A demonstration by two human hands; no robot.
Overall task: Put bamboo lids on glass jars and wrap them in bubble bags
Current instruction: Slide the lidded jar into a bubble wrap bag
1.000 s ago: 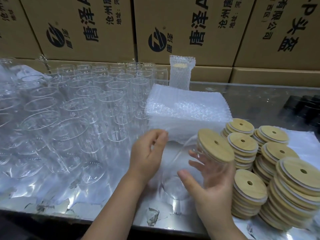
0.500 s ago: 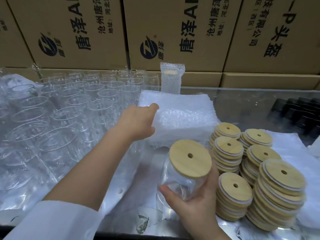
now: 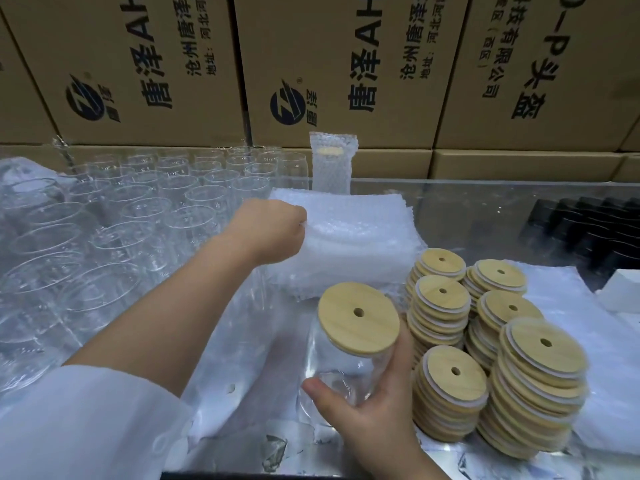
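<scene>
A: What changed?
B: Left hand (image 3: 268,230) left the jar (image 3: 332,372) and reached the bags (image 3: 353,244); fingers now curl, pinching the top edge.
A: Jar?
B: Lid (image 3: 358,318) on, right hand (image 3: 374,403) wrapped round it. Bagging looks next.

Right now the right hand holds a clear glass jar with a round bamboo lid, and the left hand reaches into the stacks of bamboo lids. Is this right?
Not quite. The head view shows the left hand gripping the white pile of bubble bags, not the lid stacks. The right hand holds the lidded glass jar.
</scene>
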